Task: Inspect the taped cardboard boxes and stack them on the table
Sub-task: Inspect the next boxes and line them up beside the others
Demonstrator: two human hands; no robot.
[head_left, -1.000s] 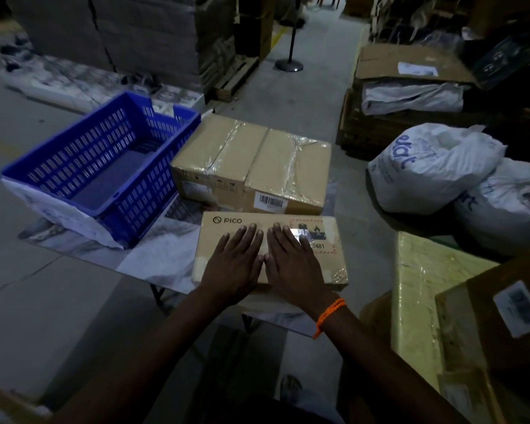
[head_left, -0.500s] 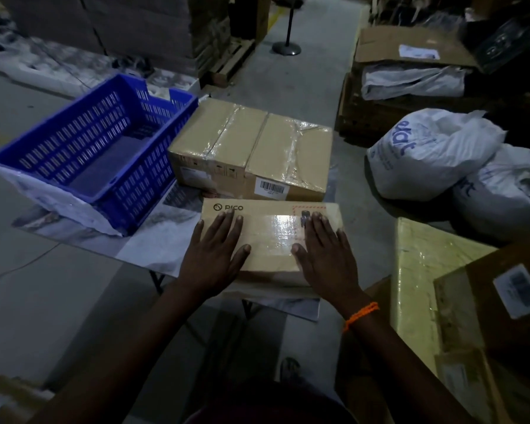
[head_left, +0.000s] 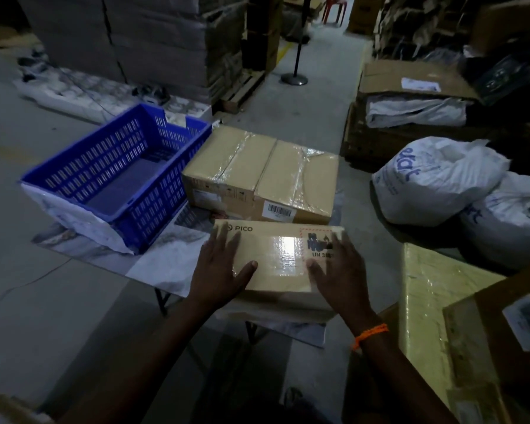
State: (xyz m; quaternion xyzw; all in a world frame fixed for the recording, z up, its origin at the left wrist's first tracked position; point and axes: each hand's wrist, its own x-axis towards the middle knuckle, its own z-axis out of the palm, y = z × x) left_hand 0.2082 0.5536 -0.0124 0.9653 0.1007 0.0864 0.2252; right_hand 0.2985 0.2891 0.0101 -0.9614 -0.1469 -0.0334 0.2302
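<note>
Boxes number two, nearer box [head_left: 277, 255] under spread left grip [head_left: 221, 272] and right grip [head_left: 338, 272], farther box [head_left: 257, 172] beside one blue crate [head_left: 120, 179].

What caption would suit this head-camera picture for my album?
Left hand and right hand rest flat on a taped PICO box near a blue crate.

I see my left hand [head_left: 219, 270] and right hand [head_left: 338, 272] flat on the PICO box [head_left: 274, 258], lower centre of frame.
</note>
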